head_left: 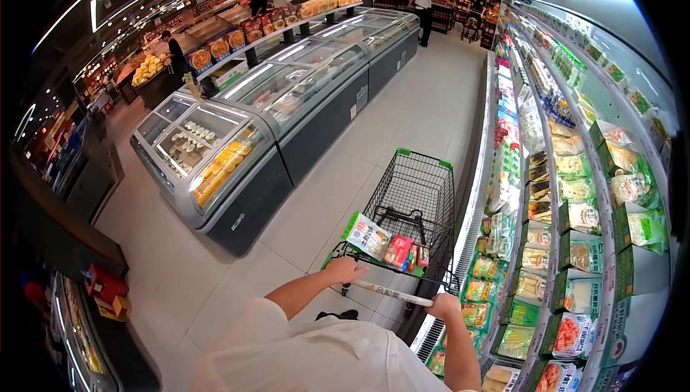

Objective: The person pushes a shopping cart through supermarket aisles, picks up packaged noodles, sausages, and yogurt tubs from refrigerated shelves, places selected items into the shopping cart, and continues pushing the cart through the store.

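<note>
A black wire shopping cart (pixel 413 183) with green corner pieces stands in front of me. My left hand (pixel 345 270) rests on the left end of its pale handlebar (pixel 392 293), fingers curled over it. Around the right end of the same bar my right hand (pixel 445 307) is closed. Just beyond the handle, in the child-seat part, lie a white and green food bag (pixel 368 236), a red package (pixel 398 251) and several small colourful items. The deep part of the basket shows bare wire mesh.
Along the right runs an open chilled shelf (pixel 553 234) of packaged food, close to the cart. Glass-topped freezers (pixel 287 104) line the left, with boxes on a rack above. Tiled floor (pixel 330 198) lies between. A person (pixel 421 7) stands far down the aisle.
</note>
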Demonstrator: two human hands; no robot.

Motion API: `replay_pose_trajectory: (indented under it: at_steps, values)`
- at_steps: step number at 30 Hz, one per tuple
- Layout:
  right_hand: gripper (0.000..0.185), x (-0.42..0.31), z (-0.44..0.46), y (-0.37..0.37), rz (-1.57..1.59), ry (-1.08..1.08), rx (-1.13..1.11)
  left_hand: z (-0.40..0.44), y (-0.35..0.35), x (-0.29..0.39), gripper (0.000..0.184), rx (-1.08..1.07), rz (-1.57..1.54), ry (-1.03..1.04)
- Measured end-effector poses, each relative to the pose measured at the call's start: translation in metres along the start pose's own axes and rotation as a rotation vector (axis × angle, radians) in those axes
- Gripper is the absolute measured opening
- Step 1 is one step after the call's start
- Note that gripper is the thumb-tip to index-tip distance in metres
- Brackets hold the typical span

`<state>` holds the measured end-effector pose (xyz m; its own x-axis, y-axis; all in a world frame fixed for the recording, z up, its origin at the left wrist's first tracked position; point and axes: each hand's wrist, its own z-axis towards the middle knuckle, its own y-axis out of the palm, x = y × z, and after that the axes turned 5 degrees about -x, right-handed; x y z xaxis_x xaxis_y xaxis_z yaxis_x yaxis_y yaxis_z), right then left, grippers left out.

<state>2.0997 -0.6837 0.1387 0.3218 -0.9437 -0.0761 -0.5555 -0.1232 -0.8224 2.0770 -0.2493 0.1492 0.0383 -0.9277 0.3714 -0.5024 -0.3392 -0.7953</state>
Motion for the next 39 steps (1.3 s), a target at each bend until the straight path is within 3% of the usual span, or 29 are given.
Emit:
replay_pose_trajectory:
  at_steps: [12, 39]
  values:
    - [0.042, 0.003, 0.016, -0.019, 0.005, -0.043, 0.026, 0.006, 0.014, -0.001, 0.073, 0.144, -0.003, -0.059]
    - [0.048, 0.001, 0.106, -0.096, 0.050, -0.001, -0.022, 0.115, -0.086, -0.026, 0.062, 0.158, 0.012, -0.062]
